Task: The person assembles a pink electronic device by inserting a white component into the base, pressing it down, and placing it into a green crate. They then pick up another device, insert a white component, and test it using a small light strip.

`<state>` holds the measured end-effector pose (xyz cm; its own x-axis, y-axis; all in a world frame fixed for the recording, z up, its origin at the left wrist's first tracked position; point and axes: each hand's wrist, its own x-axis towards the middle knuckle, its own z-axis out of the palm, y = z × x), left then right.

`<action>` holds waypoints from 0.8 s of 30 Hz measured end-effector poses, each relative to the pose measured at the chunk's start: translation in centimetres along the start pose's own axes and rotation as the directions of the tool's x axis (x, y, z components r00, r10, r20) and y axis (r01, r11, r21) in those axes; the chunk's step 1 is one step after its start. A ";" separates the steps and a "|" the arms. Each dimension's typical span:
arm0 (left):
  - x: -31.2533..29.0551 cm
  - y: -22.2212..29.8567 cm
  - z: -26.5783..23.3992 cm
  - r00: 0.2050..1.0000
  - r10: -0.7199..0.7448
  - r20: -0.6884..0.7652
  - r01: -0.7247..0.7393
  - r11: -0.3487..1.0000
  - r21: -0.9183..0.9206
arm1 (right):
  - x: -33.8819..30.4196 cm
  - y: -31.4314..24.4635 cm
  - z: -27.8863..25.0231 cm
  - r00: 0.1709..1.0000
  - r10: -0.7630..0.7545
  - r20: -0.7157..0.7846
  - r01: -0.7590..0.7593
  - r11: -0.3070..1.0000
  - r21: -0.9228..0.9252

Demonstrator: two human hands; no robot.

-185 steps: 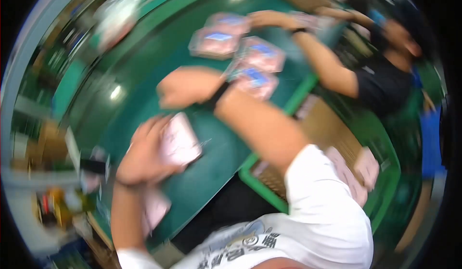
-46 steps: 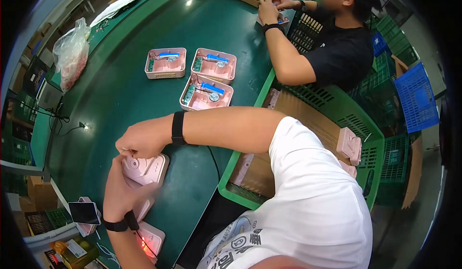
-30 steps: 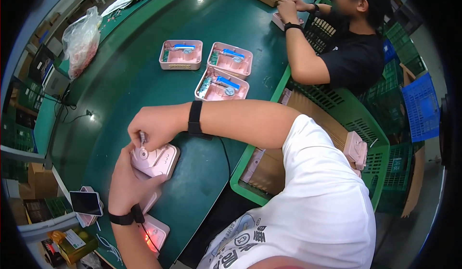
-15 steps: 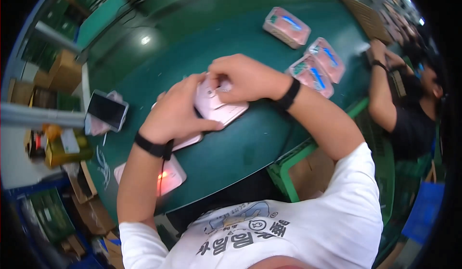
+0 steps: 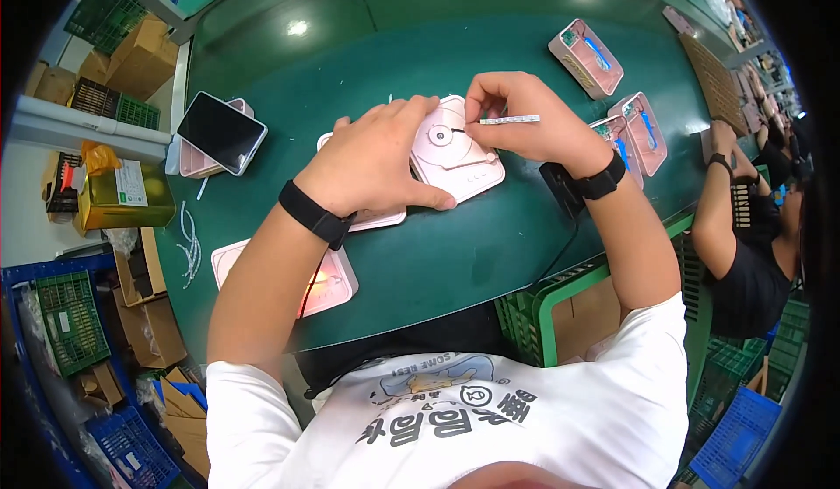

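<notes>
My left hand steadies a pale pink plastic housing with a round raised disc, its thumb along the near edge and its fingers over the left side. Over the housing's right edge, my right hand pinches a narrow white strip with small dark marks, which sticks out to the right. The fingertips of that hand are close to the disc. Beneath my left hand another pink housing is mostly covered. Beside my left forearm lies a pink case with a glowing orange-red light.
At the left, a phone rests on a pink part, near loose white strips. Open pink cases with blue parts stand at the right. A black object sits by my right wrist. A green crate borders the table; a co-worker's arm is beyond.
My right hand has shifted right, and the white strip now shows in its fingers. More of the housing's disc is uncovered. The whole view has shifted somewhat.
</notes>
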<state>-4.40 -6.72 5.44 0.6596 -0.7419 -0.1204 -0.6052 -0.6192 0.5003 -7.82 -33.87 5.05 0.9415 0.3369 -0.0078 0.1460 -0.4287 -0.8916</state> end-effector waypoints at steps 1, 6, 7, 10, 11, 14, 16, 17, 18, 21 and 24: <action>0.0 0.1 0.0 1.000 -0.005 0.004 0.005 1.000 0.003 | 0.0 0.1 0.1 1.000 0.003 0.003 -0.003 1.000 -0.002; -0.2 -0.4 0.1 1.000 -0.010 0.004 0.010 1.000 0.008 | 0.5 0.4 1.3 0.997 0.053 -0.050 -0.048 0.994 0.096; -0.3 -0.5 0.1 1.000 -0.010 0.001 0.010 1.000 0.008 | 0.7 0.3 1.6 0.994 0.100 -0.053 -0.091 0.984 0.150; 0.0 -0.2 0.0 1.000 -0.005 0.006 0.005 1.000 0.009 | 0.8 0.7 1.5 0.989 0.138 -0.046 -0.127 0.972 0.199; 0.0 -0.1 0.0 1.000 -0.005 0.008 0.005 1.000 0.010 | 0.9 1.2 1.4 0.991 0.129 -0.029 -0.121 0.973 0.199; 0.0 -0.3 0.1 1.000 -0.001 0.009 0.001 1.000 0.008 | 0.8 0.9 0.9 0.994 0.105 0.010 -0.105 0.975 0.194; 0.0 -0.4 0.1 1.000 0.004 0.009 -0.004 1.000 0.009 | 0.6 0.4 0.4 0.996 0.075 0.054 -0.084 0.978 0.189; 0.0 -0.4 0.1 1.000 0.002 0.003 -0.002 1.000 0.012 | 0.6 0.4 0.4 0.996 0.075 0.049 -0.083 0.979 0.187; 0.0 -0.4 0.2 1.000 0.002 -0.003 -0.002 1.000 0.011 | 0.6 0.5 0.4 0.998 0.059 0.033 -0.064 0.981 0.186; 0.0 0.1 0.1 1.000 0.003 0.004 -0.003 1.000 0.006 | 0.4 0.7 0.5 1.000 0.028 -0.008 -0.026 0.984 0.177; -0.1 0.2 -0.1 1.000 -0.016 0.022 0.016 1.000 0.002 | 0.5 0.6 0.8 1.000 0.000 -0.007 0.000 0.999 0.034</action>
<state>-4.53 -6.80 5.66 0.6591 -0.7375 -0.1474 -0.5956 -0.6315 0.4965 -7.52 -33.29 4.11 0.9435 0.3313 -0.0046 0.1359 -0.3996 -0.9066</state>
